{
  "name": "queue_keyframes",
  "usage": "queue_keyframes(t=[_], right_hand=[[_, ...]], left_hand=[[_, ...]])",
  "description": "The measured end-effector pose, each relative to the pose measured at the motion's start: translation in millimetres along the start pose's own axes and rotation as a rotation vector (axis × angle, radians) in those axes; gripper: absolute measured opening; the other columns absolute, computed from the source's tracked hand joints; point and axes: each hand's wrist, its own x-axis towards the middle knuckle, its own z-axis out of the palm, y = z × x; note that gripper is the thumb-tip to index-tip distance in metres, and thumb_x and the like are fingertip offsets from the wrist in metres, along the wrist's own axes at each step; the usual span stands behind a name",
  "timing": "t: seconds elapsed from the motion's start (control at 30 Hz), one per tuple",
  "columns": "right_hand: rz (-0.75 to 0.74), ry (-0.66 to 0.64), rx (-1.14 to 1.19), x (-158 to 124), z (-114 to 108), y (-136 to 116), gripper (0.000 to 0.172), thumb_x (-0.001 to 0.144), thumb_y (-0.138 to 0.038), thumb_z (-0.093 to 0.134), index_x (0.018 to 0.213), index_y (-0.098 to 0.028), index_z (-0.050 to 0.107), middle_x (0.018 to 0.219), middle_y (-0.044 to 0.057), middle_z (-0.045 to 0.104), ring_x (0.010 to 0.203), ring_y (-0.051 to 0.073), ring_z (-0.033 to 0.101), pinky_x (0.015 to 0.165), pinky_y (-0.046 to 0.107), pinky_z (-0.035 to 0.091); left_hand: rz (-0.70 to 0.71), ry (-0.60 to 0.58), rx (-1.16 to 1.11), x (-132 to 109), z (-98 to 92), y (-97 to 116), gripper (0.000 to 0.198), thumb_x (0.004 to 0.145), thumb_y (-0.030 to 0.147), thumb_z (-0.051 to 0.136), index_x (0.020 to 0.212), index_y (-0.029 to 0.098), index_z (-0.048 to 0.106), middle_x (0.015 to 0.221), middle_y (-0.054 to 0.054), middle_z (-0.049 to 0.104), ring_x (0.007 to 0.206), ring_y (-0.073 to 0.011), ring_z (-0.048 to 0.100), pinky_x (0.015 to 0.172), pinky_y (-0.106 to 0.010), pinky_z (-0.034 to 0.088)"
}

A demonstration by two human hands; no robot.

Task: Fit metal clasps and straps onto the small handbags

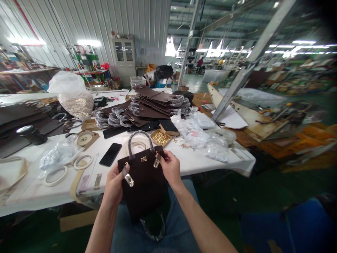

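Dark brown handbag (143,182), plain, no pattern; gold-toned clasp at its top, silver-toned strap ends in clear wrap. Far behind it, stacked bag panels (151,103), same dark brown. Small tray of studs (160,138), bright gold. Phone (110,154) at near left, black and glossy. Table (34,186) white. Tape rolls (83,162) cream. Plastic bags (201,135) at right, clear to milky. Jeans (179,225) faded blue. Floor (237,196) dark green.
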Motion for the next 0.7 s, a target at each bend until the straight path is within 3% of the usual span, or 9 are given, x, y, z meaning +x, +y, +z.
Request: queue_keyframes(t=[0.1,0.2,0.23,0.3,0.4,0.47,0.53,0.7], right_hand=[[-0.152,0.103,-0.195,-15,-1,-11,0.05,0.108,-0.047,0.077,0.15,-0.021,0.07,0.137,0.016,0.074,0.126,0.035,0.071,0.109,0.051,0.062],[-0.294,0.236,-0.294,-53,2,-27,0.056,0.108,-0.039,0.078,0.159,-0.026,0.061,0.146,0.018,0.065,0.136,0.039,0.064,0.119,0.063,0.056],[-0.309,0.205,-0.277,-69,4,-33,0.051,0.11,-0.035,0.076,0.158,-0.03,0.061,0.142,0.017,0.066,0.131,0.038,0.066,0.115,0.062,0.059],[-0.31,0.021,-0.207,-96,12,-43,0.051,0.111,-0.031,0.073,0.16,-0.036,0.06,0.137,0.014,0.066,0.121,0.036,0.07,0.105,0.056,0.066],[-0.307,-0.247,-0.131,-114,29,-57,0.084,0.106,-0.04,0.082,0.178,-0.04,0.04,0.153,0.015,0.059,0.128,0.038,0.07,0.11,0.055,0.067],[-0.3,-0.27,-0.13,-111,37,-63,0.103,0.103,-0.049,0.087,0.185,-0.039,0.026,0.159,0.016,0.054,0.137,0.041,0.065,0.117,0.058,0.064],[-0.292,-0.247,-0.144,-103,41,-67,0.108,0.101,-0.054,0.089,0.186,-0.038,0.023,0.158,0.017,0.054,0.141,0.041,0.063,0.119,0.059,0.062],[-0.303,-0.247,-0.187,-95,37,-70,0.095,0.102,-0.053,0.088,0.181,-0.035,0.038,0.15,0.015,0.056,0.137,0.038,0.063,0.117,0.056,0.063]], left_hand=[[-0.001,0.016,-0.034,1,3.0,-1,0.054,0.088,0.046,0.097,0.133,0.022,0.08,0.123,-0.011,0.085,0.105,-0.0302,0.082,0.092,-0.041,0.066],[0.011,0.04,-0.068,3,5.5,0,0.056,0.088,0.047,0.097,0.136,0.022,0.079,0.124,-0.012,0.085,0.104,-0.03,0.082,0.093,-0.041,0.066],[0.013,0.04,-0.07,4,6.7,0,0.057,0.088,0.048,0.097,0.135,0.022,0.079,0.125,-0.012,0.085,0.105,-0.0302,0.082,0.093,-0.041,0.066],[0.007,0.028,-0.072,3,10.4,0,0.058,0.087,0.05,0.097,0.134,0.022,0.08,0.124,-0.012,0.085,0.106,-0.0312,0.082,0.094,-0.042,0.067],[-0.039,-0.001,-0.079,-2,18.7,-3,0.059,0.083,0.05,0.1,0.131,0.021,0.081,0.12,-0.012,0.085,0.106,-0.0332,0.082,0.092,-0.044,0.068],[-0.095,-0.02,-0.09,-8,23.8,-7,0.058,0.082,0.048,0.1,0.129,0.02,0.081,0.119,-0.013,0.085,0.106,-0.0343,0.082,0.091,-0.044,0.069],[-0.138,-0.022,-0.105,-15,26.8,-9,0.056,0.082,0.046,0.101,0.128,0.021,0.081,0.119,-0.012,0.085,0.106,-0.0349,0.083,0.09,-0.043,0.07],[-0.109,0.102,-0.103,-25,29.8,-8,0.055,0.08,0.042,0.102,0.125,0.02,0.081,0.118,-0.009,0.086,0.111,-0.0322,0.083,0.093,-0.038,0.071]])
